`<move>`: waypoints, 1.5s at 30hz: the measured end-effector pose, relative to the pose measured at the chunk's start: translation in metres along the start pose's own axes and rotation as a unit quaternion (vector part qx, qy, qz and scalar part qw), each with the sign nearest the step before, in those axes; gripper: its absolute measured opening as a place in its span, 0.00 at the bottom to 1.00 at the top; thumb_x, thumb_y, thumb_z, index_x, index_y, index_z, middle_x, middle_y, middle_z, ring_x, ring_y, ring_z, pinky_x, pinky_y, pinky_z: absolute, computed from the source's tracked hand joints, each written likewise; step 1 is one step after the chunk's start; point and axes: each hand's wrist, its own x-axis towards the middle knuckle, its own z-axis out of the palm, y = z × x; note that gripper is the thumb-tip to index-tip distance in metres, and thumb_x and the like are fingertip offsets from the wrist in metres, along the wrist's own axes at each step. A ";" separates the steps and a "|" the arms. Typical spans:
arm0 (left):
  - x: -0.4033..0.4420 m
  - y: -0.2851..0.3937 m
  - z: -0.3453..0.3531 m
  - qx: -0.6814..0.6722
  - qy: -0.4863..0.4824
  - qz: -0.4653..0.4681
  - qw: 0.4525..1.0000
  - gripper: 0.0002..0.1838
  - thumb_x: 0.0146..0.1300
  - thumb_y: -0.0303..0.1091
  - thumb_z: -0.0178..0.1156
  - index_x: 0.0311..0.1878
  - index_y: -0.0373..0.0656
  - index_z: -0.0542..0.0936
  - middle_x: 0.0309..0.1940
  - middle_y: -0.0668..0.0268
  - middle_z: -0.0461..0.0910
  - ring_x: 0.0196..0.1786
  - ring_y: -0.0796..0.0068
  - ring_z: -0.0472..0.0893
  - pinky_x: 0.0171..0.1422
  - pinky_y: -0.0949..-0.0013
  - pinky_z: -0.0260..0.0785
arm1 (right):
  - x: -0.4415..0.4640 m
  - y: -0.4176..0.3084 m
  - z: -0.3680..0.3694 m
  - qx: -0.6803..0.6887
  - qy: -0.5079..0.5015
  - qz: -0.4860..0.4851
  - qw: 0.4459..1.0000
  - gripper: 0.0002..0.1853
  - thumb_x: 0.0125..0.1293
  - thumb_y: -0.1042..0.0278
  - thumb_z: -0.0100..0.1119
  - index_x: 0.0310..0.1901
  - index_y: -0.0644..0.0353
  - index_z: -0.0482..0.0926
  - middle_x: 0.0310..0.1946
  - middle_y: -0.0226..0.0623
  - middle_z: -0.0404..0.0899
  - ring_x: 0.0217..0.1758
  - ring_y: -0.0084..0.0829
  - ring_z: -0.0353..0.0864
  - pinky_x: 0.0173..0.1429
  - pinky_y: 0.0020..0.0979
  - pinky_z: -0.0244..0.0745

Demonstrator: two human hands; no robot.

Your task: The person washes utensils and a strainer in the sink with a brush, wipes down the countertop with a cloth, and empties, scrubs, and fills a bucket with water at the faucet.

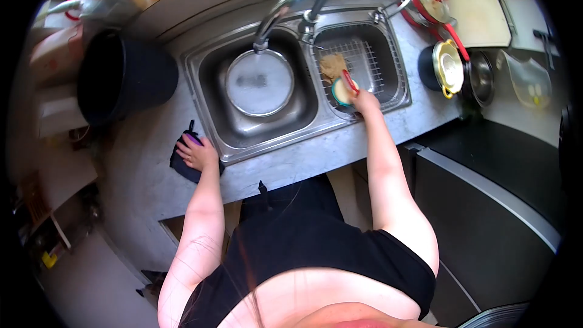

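A grey marbled stone surface [285, 163] crossed mid-frame around a stainless-steel double sink [267, 146]. Left of centre, the left hand [198, 153] lay, fingers slightly apart, on a black-and-purple cloth [182, 169]. Right of centre, the right hand [366, 104] had its fingers clamped on a round, teal-edged white object [342, 93] over the right basin.

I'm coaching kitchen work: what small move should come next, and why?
Probably bring the red item to the left basin: the right hand appears to grip it, and the round metal piece there shows a dark patch.
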 end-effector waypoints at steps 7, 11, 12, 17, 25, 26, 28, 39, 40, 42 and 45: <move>-0.002 0.002 -0.009 -0.011 -0.009 -0.004 1.000 0.35 0.64 0.53 0.50 0.73 0.57 0.58 0.75 0.55 0.50 0.76 0.49 0.50 0.73 0.46 0.49 | 0.010 -0.012 -0.004 -0.033 -0.087 0.070 0.993 0.54 0.40 0.52 0.80 0.67 0.56 0.58 0.61 0.40 0.74 0.66 0.41 0.72 0.67 0.53 0.61; -0.004 0.000 -0.006 -0.015 -0.008 -0.004 1.000 0.34 0.64 0.53 0.50 0.73 0.56 0.58 0.75 0.55 0.50 0.76 0.49 0.50 0.73 0.46 0.49 | 0.014 -0.009 -0.002 -0.035 -0.037 0.064 0.997 0.50 0.38 0.52 0.81 0.63 0.59 0.64 0.58 0.44 0.77 0.62 0.44 0.75 0.64 0.50 0.66; -0.003 0.000 -0.006 -0.020 -0.005 -0.006 1.000 0.34 0.64 0.53 0.50 0.73 0.56 0.58 0.75 0.55 0.50 0.76 0.49 0.50 0.73 0.46 0.49 | 0.019 -0.006 -0.003 -0.035 -0.059 0.066 0.996 0.47 0.38 0.53 0.80 0.61 0.59 0.67 0.57 0.45 0.77 0.61 0.44 0.76 0.63 0.50 0.68; -0.003 -0.004 -0.002 -0.024 0.004 0.013 1.000 0.35 0.65 0.54 0.50 0.73 0.55 0.57 0.74 0.52 0.50 0.75 0.45 0.49 0.73 0.43 0.48 | 0.055 0.020 0.002 0.043 -0.172 0.081 0.981 0.33 0.41 0.56 0.79 0.51 0.59 0.79 0.46 0.44 0.82 0.47 0.38 0.82 0.49 0.42 0.76; -0.002 -0.002 -0.004 -0.035 0.013 0.007 0.999 0.35 0.61 0.50 0.50 0.72 0.54 0.59 0.73 0.50 0.53 0.74 0.44 0.52 0.72 0.42 0.49 | 0.009 0.015 -0.061 -0.009 -0.176 0.047 0.983 0.07 0.49 0.71 0.67 0.24 0.64 0.78 0.19 0.40 0.76 0.19 0.33 0.75 0.25 0.38 0.73; -0.001 -0.002 -0.001 -0.026 0.018 0.007 0.999 0.35 0.60 0.50 0.51 0.71 0.53 0.60 0.73 0.50 0.53 0.74 0.43 0.52 0.71 0.40 0.50 | -0.012 0.006 -0.077 -0.050 -0.164 0.048 0.984 0.03 0.48 0.74 0.63 0.23 0.62 0.79 0.20 0.39 0.78 0.20 0.32 0.74 0.27 0.36 0.70; 0.000 -0.002 -0.007 -0.039 0.015 0.007 0.999 0.35 0.59 0.50 0.51 0.71 0.53 0.60 0.73 0.51 0.53 0.74 0.43 0.52 0.70 0.39 0.51 | -0.012 0.026 -0.086 -0.097 -0.191 0.045 0.976 0.02 0.50 0.75 0.61 0.23 0.62 0.81 0.19 0.39 0.78 0.21 0.32 0.76 0.25 0.38 0.70; 0.007 -0.019 -0.004 -0.174 -0.053 -0.008 0.983 0.42 0.53 0.48 0.59 0.72 0.51 0.58 0.75 0.50 0.48 0.77 0.44 0.45 0.73 0.38 0.43 | -0.163 0.028 -0.077 -0.198 -0.228 0.084 0.950 0.15 0.43 0.68 0.76 0.27 0.66 0.80 0.22 0.42 0.80 0.21 0.34 0.79 0.24 0.36 0.75; 0.002 -0.018 -0.012 -0.208 -0.051 0.005 0.977 0.43 0.52 0.44 0.61 0.71 0.46 0.57 0.73 0.47 0.49 0.76 0.43 0.47 0.73 0.36 0.43 | -0.181 0.016 -0.074 -0.199 -0.214 0.072 0.954 0.15 0.43 0.68 0.76 0.27 0.66 0.80 0.22 0.41 0.80 0.21 0.33 0.79 0.24 0.35 0.75; -0.017 -0.006 -0.017 -0.356 -0.001 0.128 0.926 0.43 0.52 0.42 0.63 0.70 0.43 0.57 0.70 0.44 0.55 0.73 0.43 0.53 0.70 0.40 0.51 | -0.196 0.005 -0.065 -0.138 -0.231 0.073 0.960 0.14 0.42 0.67 0.74 0.25 0.66 0.79 0.19 0.38 0.77 0.18 0.31 0.75 0.22 0.34 0.71; -0.064 0.040 -0.073 -0.553 -0.425 0.182 0.693 0.47 0.55 0.48 0.65 0.72 0.43 0.51 0.68 0.48 0.59 0.71 0.50 0.59 0.64 0.45 0.60 | -0.228 -0.029 -0.049 -0.155 -0.224 0.009 0.962 0.10 0.40 0.70 0.68 0.24 0.65 0.78 0.18 0.38 0.77 0.17 0.30 0.75 0.22 0.33 0.70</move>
